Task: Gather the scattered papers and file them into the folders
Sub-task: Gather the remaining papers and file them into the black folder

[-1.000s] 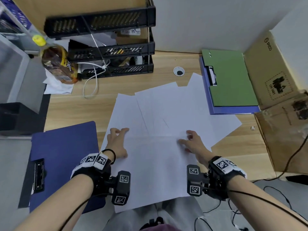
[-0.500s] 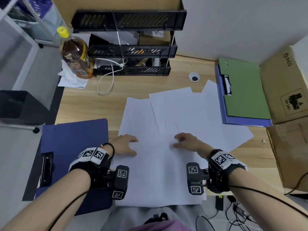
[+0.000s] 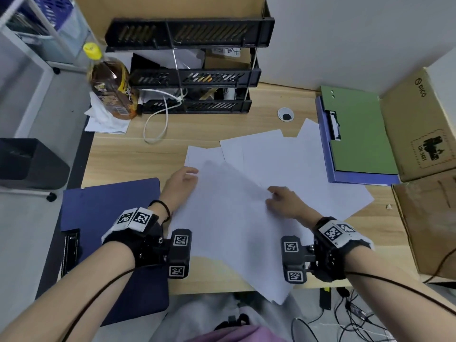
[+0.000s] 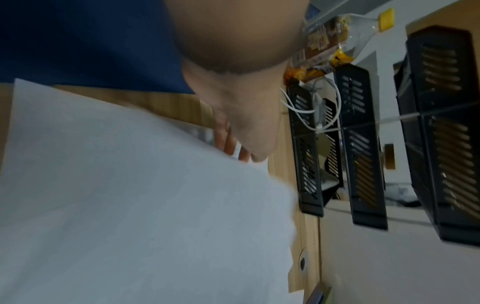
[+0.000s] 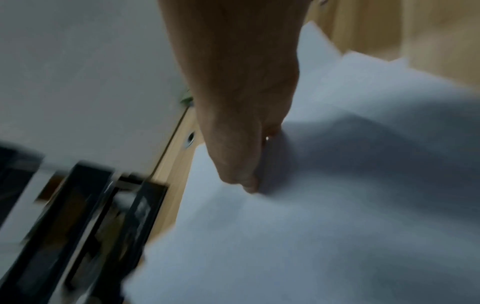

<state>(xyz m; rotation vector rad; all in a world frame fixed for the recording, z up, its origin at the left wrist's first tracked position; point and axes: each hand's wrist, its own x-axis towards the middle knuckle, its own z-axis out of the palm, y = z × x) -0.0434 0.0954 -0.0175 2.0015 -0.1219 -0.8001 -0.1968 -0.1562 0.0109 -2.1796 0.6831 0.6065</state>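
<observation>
While both hands work at the near edge of the light wooden desk (image 3: pixel 153 154), the scene runs from left to right as follows. At the near left lies an open dark blue folder (image 3: pixel 103 208) with a black metal clip (image 3: pixel 70 250) on its left side, hanging partly over the desk edge. Far left stands a brown drink bottle with a yellow cap (image 3: pixel 111 85) on crumpled white tissue (image 3: pixel 106 120), just beside a black 3-tier plastic tray rack (image 3: pixel 192 70) with a white cable (image 3: pixel 158 122) looping out of it.

The left hand (image 3: pixel 180 186) holds the left edge of a white sheet of paper (image 3: pixel 229 218); in the left wrist view its fingers (image 4: pixel 228 142) reach under the sheet with the thumb above. The sheet is lifted and tilted, its near corner past the desk edge. The right hand (image 3: pixel 283 202) pinches the sheet's right side, fingers curled onto the paper, which bulges there in the right wrist view.

Under and beyond it, more white sheets (image 3: pixel 283 156) lie fanned and overlapping on the desk. To the right rests a green folder (image 3: pixel 360 134) on top of a light blue folder (image 3: pixel 325 149), touching the sheets' right corner. Far right are 2 brown cardboard boxes (image 3: pixel 419 119).
</observation>
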